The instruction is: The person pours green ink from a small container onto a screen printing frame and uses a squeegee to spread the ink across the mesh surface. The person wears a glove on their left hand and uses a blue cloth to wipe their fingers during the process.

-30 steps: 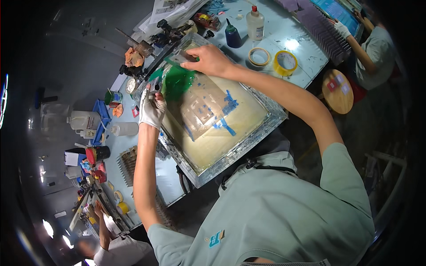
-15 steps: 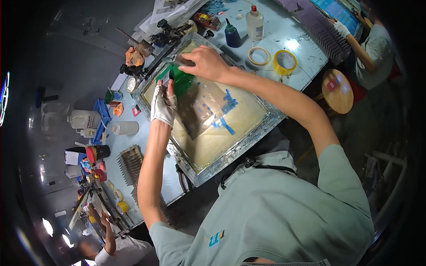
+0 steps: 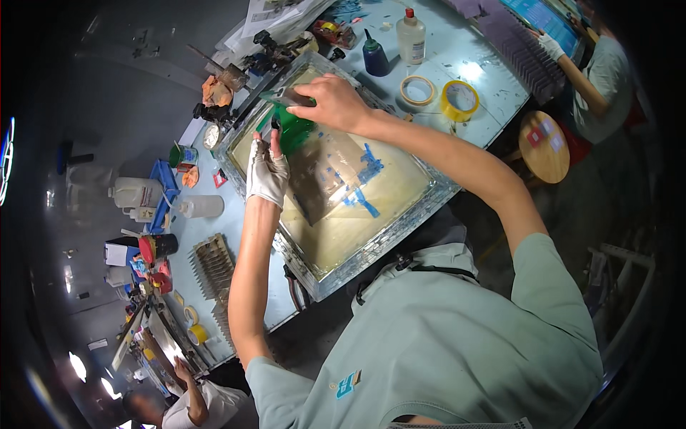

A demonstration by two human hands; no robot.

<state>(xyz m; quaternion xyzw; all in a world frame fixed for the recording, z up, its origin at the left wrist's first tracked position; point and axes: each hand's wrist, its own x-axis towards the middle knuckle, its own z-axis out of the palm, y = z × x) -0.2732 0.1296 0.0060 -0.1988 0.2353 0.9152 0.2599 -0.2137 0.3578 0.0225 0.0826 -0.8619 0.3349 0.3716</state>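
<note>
A metal-framed printing screen (image 3: 379, 254) lies tilted across the table in front of me. Green ink (image 3: 294, 132) is spread over its far part, and blue tape (image 3: 369, 168) is stuck on the mesh. My right hand (image 3: 330, 100), bare, grips a squeegee (image 3: 289, 96) with green on its edge, just above the ink. To the left, my left hand (image 3: 267, 171), in a white glove with bare fingertips, pinches a small grey-and-black piece (image 3: 275, 124) near the screen's far-left side. What that piece is, I cannot make out.
Right of the screen are a dark bottle (image 3: 374, 56), a clear red-capped bottle (image 3: 411, 37) and tape rolls (image 3: 459, 100). A white bottle (image 3: 201, 206), a blue tray (image 3: 163, 189) and a toothed rack (image 3: 212, 268) stand left. Co-workers are at far right and lower left.
My left hand has shifted slightly right, and the small piece in its fingers has turned. The right hand with the squeegee has barely moved. The lower-left co-worker's arm has shifted.
</note>
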